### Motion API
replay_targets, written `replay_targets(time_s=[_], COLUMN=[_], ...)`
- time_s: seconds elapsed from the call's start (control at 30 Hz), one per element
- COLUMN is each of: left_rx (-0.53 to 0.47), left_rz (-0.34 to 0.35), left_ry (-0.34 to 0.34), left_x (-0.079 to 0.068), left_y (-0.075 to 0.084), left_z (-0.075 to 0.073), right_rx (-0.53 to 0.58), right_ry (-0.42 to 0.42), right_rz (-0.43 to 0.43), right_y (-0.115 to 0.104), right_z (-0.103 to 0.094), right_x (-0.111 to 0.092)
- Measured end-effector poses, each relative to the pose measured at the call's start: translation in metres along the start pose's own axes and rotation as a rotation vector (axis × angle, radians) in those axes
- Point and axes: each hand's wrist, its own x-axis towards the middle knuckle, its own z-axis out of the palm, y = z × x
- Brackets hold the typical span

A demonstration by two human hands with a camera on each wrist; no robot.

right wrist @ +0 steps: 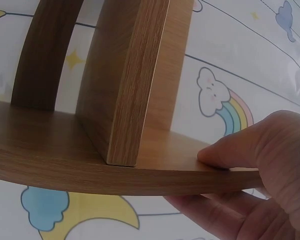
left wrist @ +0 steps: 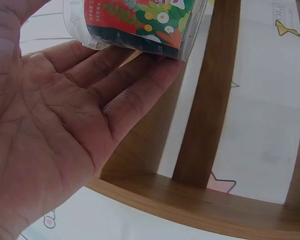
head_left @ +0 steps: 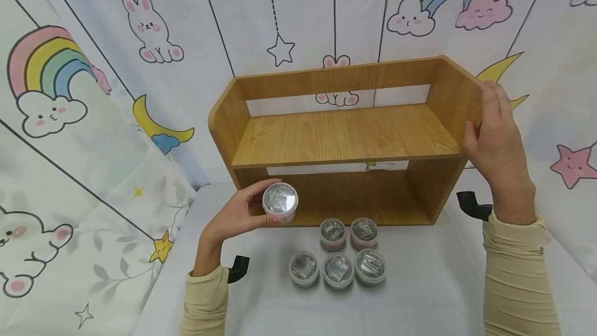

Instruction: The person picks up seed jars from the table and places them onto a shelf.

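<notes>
My left hand (head_left: 237, 213) grips a round clear plastic tub (head_left: 281, 199) with a shiny lid, thumb on its near side. It is held in front of the lower left opening of a two-tier wooden shelf (head_left: 350, 134). In the left wrist view the tub (left wrist: 145, 22) shows a red, green and dark printed label, with fingers behind it. The right hand (head_left: 501, 144) holds the shelf's right side panel. As the right wrist view shows, the thumb lies on the inner face of that panel (right wrist: 165, 155) and the fingers wrap round its outside.
Several similar lidded tubs (head_left: 338, 270) stand in two rows on the white-covered table (head_left: 410, 294), in front of the shelf. A white cloth (head_left: 200, 30) printed with rainbows, moons and rabbits hangs behind and to the left.
</notes>
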Motion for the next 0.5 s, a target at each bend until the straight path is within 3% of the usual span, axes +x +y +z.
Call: replay_targets(time_s=[0.5], left_rx=[0.024], left_rz=[0.080], left_ry=[0.024], left_x=[0.009], left_y=[0.021], left_z=[-0.014], right_rx=[-0.002], right_ry=[-0.008], right_rz=[0.013], right_y=[-0.001], right_z=[0.000], right_x=[0.001])
